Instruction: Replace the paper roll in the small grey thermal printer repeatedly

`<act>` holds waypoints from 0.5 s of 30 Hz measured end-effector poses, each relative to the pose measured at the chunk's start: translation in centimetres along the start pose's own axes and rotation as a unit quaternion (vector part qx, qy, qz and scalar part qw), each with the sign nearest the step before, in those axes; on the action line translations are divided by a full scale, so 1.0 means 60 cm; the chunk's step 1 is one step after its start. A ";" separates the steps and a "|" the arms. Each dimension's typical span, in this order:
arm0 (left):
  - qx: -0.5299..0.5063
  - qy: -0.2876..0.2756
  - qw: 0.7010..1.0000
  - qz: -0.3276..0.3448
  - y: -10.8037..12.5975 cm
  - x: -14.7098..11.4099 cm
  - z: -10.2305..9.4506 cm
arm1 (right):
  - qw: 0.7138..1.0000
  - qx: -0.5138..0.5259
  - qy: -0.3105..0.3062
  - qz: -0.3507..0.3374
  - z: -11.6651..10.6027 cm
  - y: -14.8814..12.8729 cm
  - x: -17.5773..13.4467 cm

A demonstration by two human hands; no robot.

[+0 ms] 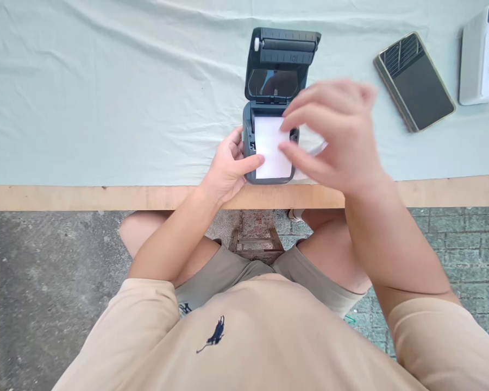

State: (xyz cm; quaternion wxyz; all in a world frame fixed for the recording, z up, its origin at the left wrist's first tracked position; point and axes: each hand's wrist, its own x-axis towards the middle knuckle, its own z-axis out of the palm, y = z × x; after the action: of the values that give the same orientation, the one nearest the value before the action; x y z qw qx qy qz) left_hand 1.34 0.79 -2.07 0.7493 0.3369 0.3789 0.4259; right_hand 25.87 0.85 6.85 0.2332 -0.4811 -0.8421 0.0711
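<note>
A small dark portable label printer (248,168) sits at the table's front edge with its lid (283,54) swung up and back. White paper (271,141) lies over the opening and reaches down across the front of the body. My left hand (230,165) is closed round the printer's left side, its thumb pressing on the paper's lower left edge. Above the printer's right side hovers my right hand (334,133), slightly blurred, fingers curved and apart. Nothing shows between its thumb and fingertips, and it hides part of the printer's right side.
A smartphone (421,87) lies at the right on the pale cloth (126,98). Beyond it, at the right edge, stands a white box (472,65) with a printed label. The wooden table edge (65,198) runs across in front of my knees.
</note>
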 end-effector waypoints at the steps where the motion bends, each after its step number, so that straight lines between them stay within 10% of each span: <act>1: 0.003 -0.005 1.000 -0.002 -0.003 0.001 -0.004 | 0.998 0.008 0.066 -0.004 -0.004 0.009 0.008; 4: 0.020 -0.016 1.000 -0.001 -0.009 0.004 -0.015 | 0.978 0.096 0.184 -0.016 -0.008 0.033 0.038; 9: 0.032 -0.028 0.999 -0.003 -0.006 -0.002 -0.018 | 0.964 0.210 0.117 0.116 -0.011 0.033 0.075; 15: 0.032 -0.002 0.999 0.004 0.013 -0.027 0.006 | 0.949 0.200 -0.183 0.160 -0.039 0.036 0.098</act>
State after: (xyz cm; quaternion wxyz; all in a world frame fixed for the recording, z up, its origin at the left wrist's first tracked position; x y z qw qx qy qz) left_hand 0.78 -0.38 -0.79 0.7373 0.3629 0.3892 0.4162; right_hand 26.10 6.69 10.05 0.1519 -0.5314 -0.7510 0.3614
